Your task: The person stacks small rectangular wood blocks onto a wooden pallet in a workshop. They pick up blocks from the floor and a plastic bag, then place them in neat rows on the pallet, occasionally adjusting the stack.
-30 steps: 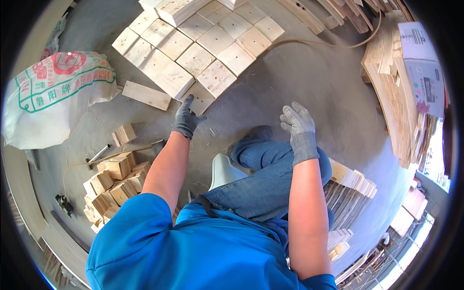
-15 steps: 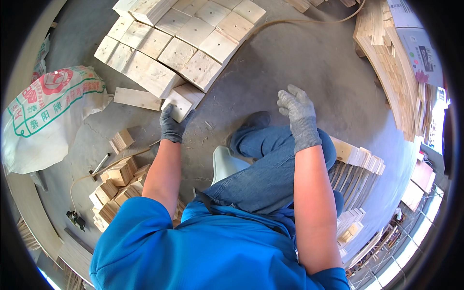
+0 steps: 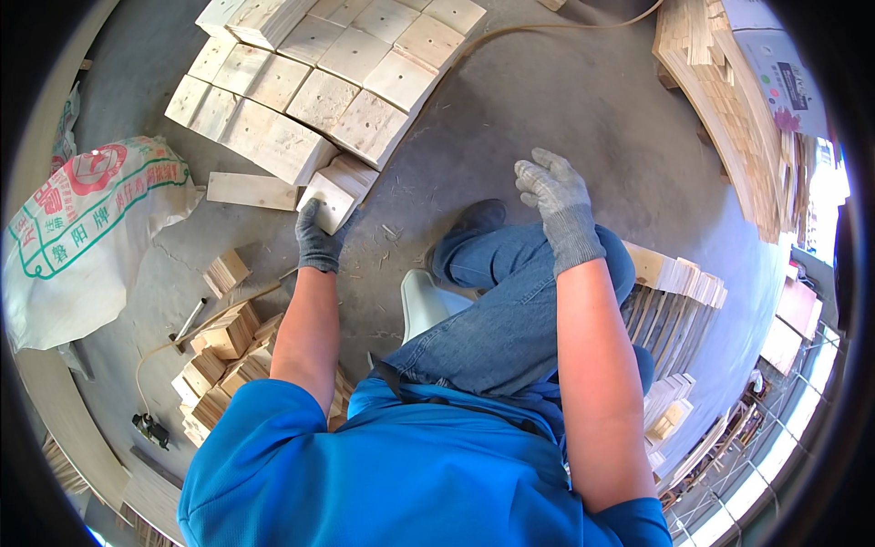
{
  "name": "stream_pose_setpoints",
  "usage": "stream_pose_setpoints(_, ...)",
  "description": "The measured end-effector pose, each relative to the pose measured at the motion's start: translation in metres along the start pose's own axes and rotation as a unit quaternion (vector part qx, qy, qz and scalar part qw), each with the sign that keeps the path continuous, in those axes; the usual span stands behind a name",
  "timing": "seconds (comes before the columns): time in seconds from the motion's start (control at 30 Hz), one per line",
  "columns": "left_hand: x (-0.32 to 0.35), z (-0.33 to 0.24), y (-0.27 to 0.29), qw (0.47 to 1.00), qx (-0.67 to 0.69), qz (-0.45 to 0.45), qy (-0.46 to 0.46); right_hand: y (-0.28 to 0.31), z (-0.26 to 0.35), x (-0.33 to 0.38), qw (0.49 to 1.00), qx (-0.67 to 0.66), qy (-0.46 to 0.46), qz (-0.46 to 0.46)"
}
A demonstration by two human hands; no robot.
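Note:
My left hand, in a dark grey glove, grips a pale square wooden tile lying at the near edge of a spread of similar square wooden tiles laid on the concrete floor. My right hand, in a light grey glove, hovers above my bent knee with its fingers spread, holding nothing. I sit in blue jeans and a blue shirt.
A loose plank lies left of the held tile. A printed white sack sits at far left. Small wood blocks pile by my left elbow. Stacked boards rise at the upper right, slats at right.
My left hand has stayed on the tile at the edge of the spread. My right hand has lifted slightly over the knee. The view has shifted, showing more of the tile spread.

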State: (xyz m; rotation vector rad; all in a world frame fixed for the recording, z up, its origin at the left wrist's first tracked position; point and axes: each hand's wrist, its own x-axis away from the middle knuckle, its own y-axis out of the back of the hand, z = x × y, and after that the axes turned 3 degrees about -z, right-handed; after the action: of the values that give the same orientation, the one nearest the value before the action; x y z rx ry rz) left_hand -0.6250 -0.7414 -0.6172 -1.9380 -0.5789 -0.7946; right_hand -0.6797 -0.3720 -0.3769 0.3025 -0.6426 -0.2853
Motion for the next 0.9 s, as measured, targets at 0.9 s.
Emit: stream_pose_setpoints(0.9, -0.057, 0.02, -0.023, 0.996, 0.004, 0.082, 0.027, -0.007, -0.011, -0.014, 0.974, 0.219, 0.055, 0.013)
